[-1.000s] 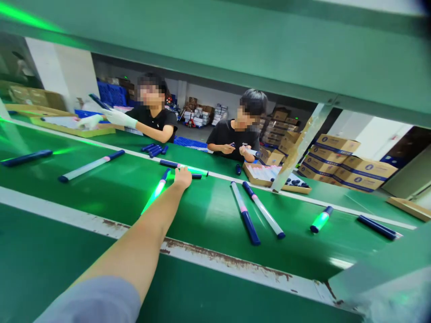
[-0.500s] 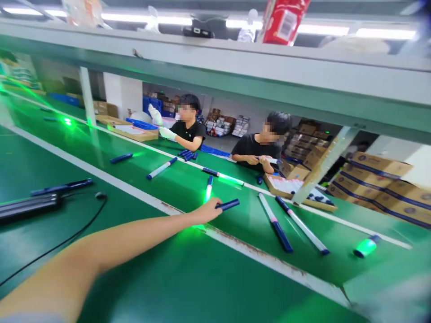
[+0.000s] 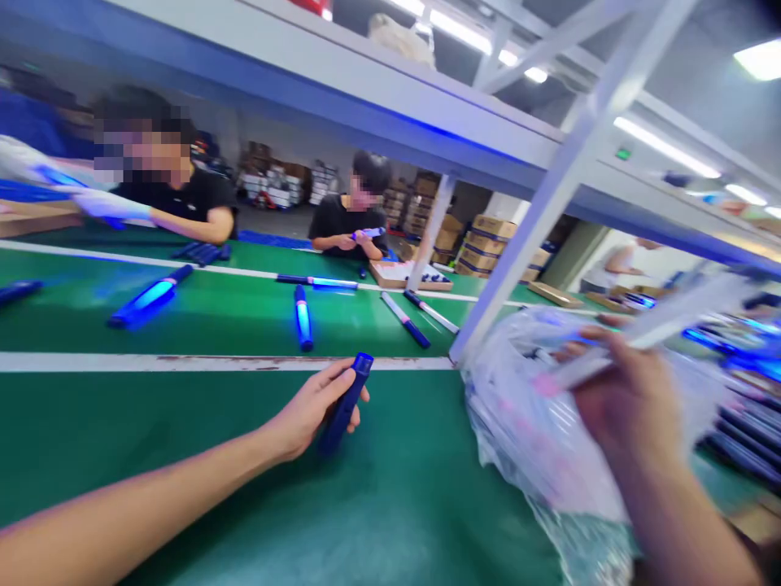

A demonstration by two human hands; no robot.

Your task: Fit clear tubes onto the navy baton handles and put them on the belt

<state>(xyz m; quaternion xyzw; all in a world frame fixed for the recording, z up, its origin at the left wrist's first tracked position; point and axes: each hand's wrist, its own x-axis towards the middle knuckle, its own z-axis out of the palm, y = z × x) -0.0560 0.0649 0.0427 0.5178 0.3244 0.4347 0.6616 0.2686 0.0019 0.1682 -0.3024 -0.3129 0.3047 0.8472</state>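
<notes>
My left hand (image 3: 326, 403) is closed round a dark blue handle (image 3: 346, 407), tilted above the green table near the white strip. At the right, my right hand (image 3: 628, 399) grips a whitish translucent tube (image 3: 677, 317) with a pink end (image 3: 549, 384). That hand is over a clear plastic bag (image 3: 537, 439) with whitish and pink items inside. Beyond the strip lie a blue-lit stick (image 3: 303, 319), another glowing stick (image 3: 152, 299) and a white and blue stick (image 3: 406, 319).
Two people in black (image 3: 176, 195) (image 3: 347, 220) sit across the green table (image 3: 244, 505). A slanted white post (image 3: 518, 260) rises beside the bag, under an overhead shelf (image 3: 305, 61). Dark sticks (image 3: 748, 431) are piled at the far right.
The view has turned right. My left hand has drawn back over the near table with the blue handle. My right hand, the tube and the bag have come into view. Lights changed from green to blue.
</notes>
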